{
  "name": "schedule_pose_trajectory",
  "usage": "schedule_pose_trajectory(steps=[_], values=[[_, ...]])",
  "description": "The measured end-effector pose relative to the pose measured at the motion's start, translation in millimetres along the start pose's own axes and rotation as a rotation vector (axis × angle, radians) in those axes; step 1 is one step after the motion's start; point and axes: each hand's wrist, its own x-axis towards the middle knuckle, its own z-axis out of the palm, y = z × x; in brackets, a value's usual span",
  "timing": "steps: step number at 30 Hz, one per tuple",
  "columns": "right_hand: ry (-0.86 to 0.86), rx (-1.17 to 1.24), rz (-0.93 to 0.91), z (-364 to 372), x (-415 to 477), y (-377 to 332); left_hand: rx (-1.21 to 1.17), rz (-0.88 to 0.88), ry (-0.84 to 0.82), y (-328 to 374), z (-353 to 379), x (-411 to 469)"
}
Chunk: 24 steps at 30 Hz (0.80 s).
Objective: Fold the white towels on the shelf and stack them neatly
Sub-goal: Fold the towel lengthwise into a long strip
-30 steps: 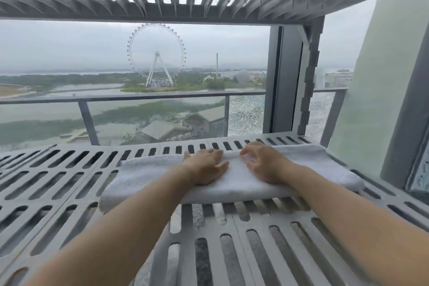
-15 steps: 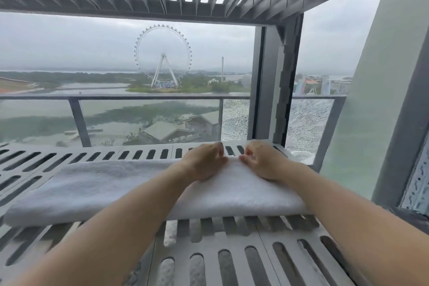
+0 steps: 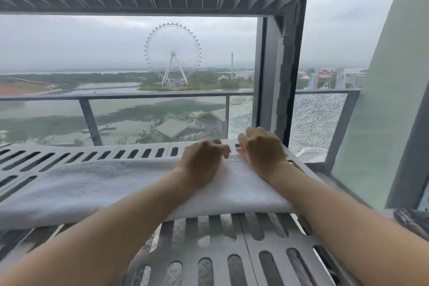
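A white terry towel (image 3: 92,183) is lying flat, folded into a long band, across the grey slotted shelf (image 3: 232,262). It is running from 9 o'clock to 3 o'clock, its rounded fold facing 6 o'clock.

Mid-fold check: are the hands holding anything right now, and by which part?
Both the left hand and right hand grip the white towel by its far edge, near its right end.

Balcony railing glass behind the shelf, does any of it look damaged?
Yes. The railing pane right of the dark post is crazed all over with fine cracks; the cracking also shows just left of the post.
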Motion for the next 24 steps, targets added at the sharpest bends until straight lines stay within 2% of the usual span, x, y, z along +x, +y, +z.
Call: schedule_pose_trajectory(steps=[2, 5, 9, 12, 16, 20, 24], values=[[0.016, 0.109, 0.05, -6.7, -0.7, -14.4, 0.001, 0.017, -0.073, 4.2, -4.2, -6.0], [-0.159, 0.243, 0.201, -4.7, -2.1, -39.0, -0.037, 0.075, -0.268, -1.3, -7.2, -16.5], [-0.2, 0.459, 0.159, 1.1, -16.3, -41.5, -0.22, 0.039, -0.57, -20.8, -7.1, -34.8], [-0.398, 0.618, 0.064, -1.4, -25.6, -25.3, -0.237, 0.028, -0.582, -22.3, -5.1, -37.7], [-0.622, 0.501, -0.07, -4.2, -33.0, -13.3, -0.195, -0.019, -0.598, -23.9, -8.6, -41.2], [-0.694, 0.4, -0.081, -14.6, -34.0, -18.8, -0.199, -0.045, -0.612, -43.1, -24.5, -70.3], [-0.691, 0.508, -0.105, -25.7, -31.6, -69.4, -0.142, 0.004, -0.581, -63.9, -43.1, -101.9]])
